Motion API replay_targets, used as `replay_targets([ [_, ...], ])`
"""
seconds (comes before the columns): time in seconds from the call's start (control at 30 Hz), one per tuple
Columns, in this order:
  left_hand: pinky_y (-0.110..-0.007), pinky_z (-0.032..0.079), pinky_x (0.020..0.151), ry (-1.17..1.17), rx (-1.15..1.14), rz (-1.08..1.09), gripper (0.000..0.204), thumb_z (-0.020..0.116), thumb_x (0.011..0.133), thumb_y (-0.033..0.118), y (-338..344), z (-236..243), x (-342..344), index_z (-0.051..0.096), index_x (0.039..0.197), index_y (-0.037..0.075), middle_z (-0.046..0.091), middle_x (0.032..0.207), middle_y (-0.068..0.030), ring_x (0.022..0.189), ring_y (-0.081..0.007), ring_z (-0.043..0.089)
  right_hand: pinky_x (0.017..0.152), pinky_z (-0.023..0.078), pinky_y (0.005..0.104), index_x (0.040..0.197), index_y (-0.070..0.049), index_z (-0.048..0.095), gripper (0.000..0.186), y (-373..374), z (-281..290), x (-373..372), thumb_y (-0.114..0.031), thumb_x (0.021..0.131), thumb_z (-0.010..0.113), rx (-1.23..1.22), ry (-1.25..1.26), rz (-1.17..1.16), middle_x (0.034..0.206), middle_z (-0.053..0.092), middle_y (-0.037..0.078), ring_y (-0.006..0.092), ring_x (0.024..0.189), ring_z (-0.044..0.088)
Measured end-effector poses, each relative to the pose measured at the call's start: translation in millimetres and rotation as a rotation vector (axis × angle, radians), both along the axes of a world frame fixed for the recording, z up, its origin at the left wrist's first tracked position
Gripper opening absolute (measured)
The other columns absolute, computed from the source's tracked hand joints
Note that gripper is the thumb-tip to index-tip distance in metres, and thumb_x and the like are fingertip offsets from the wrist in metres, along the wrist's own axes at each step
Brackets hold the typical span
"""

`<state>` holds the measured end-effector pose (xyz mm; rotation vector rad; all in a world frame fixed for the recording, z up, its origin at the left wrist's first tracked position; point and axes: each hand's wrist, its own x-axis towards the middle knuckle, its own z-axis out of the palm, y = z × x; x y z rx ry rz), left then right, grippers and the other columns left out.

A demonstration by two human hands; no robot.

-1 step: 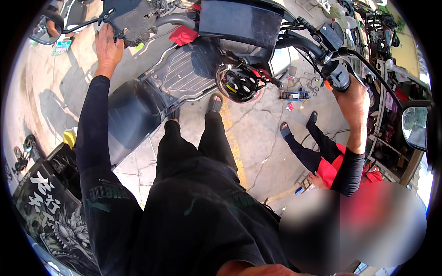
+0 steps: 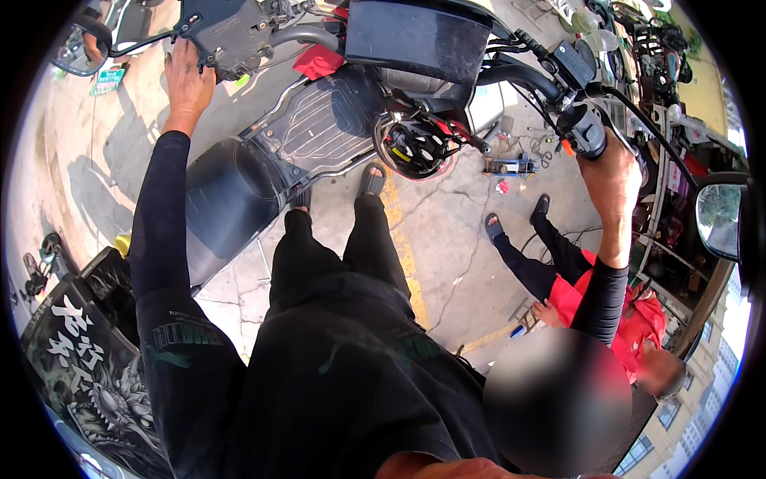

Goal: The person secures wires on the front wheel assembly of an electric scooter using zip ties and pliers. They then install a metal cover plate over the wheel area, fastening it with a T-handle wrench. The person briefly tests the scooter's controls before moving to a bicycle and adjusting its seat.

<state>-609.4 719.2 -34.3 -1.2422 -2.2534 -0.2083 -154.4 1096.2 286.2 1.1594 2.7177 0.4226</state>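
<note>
I stand beside a dark scooter with a ribbed footboard [image 2: 315,120] and a black seat [image 2: 231,191]. My left hand [image 2: 187,88] is closed at the left handlebar end, its fingers partly hidden beside a dark plastic casing [image 2: 227,36]. The grip under them is mostly out of sight. At the other end of the handlebar, my right hand [image 2: 614,172] wraps round the right grip, close behind the grey switch housing [image 2: 582,130]. Between the two arms sits a dark front panel [image 2: 415,40]. A black helmet [image 2: 411,144] is next to the scooter's front body.
To my right, a person in a red shirt [image 2: 638,319] sits low, legs stretched over the concrete. Beyond the helmet lies a small blue tool [image 2: 511,166]. Cluttered shelves [image 2: 678,207] line the right side. A black box with a dragon print [image 2: 88,351] stands at left.
</note>
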Motion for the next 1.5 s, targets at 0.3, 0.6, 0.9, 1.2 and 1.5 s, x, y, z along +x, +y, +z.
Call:
replay_targets([
  [0.3,-0.047,0.036,0.107,-0.217,0.041,0.002,0.049,0.058,0.082,0.019,-4.3,-17.0,-5.8,0.052,0.128,0.005,0.052,0.134,-0.0182,0.125,-0.0362,0.047,0.061,0.053,0.0374,0.088,-0.015,0.057,0.028,-4.4,-33.7,16.1,-0.015,0.064,0.072,0.516,0.138,0.130,0.081,0.066,0.003,0.0253,0.071,0.066],
  [0.6,-0.044,0.046,0.094,-0.301,-0.009,-0.006,0.040,0.059,0.080,0.016,0.6,1.5,5.0,0.058,0.117,0.003,0.061,0.116,-0.0215,0.109,-0.0385,0.057,0.062,0.053,0.0373,0.088,-0.015,0.058,0.026,-5.7,-34.6,14.3,-0.016,0.067,0.072,0.527,0.125,0.092,0.081,0.066,0.004,0.0247,0.073,0.067],
  [0.9,-0.047,0.050,0.084,-0.033,0.134,-0.142,0.038,0.062,0.076,0.016,6.2,14.2,8.9,0.061,0.112,0.005,0.067,0.097,-0.0188,0.091,-0.0391,0.063,0.059,0.054,0.0385,0.095,-0.016,0.061,0.026,-1.4,-32.1,16.2,-0.025,0.073,0.071,0.507,0.076,0.073,0.087,0.070,0.005,0.0268,0.073,0.069],
  [1.2,-0.044,0.046,0.096,-0.192,-0.064,0.009,0.041,0.061,0.079,0.014,3.9,4.0,-0.7,0.056,0.118,0.002,0.060,0.116,-0.0233,0.110,-0.0388,0.056,0.059,0.053,0.0392,0.089,-0.014,0.059,0.025,-4.4,-33.5,16.1,-0.023,0.070,0.073,0.490,0.106,0.100,0.082,0.068,0.006,0.0274,0.072,0.068],
  [1.5,-0.046,0.050,0.085,-0.311,-0.014,0.040,0.036,0.058,0.077,0.014,3.5,4.3,2.6,0.061,0.111,0.002,0.065,0.100,-0.0225,0.094,-0.0413,0.062,0.062,0.053,0.0393,0.087,-0.015,0.056,0.025,-7.2,-35.3,16.2,-0.018,0.066,0.071,0.495,0.124,0.097,0.080,0.065,0.004,0.0263,0.071,0.066],
])
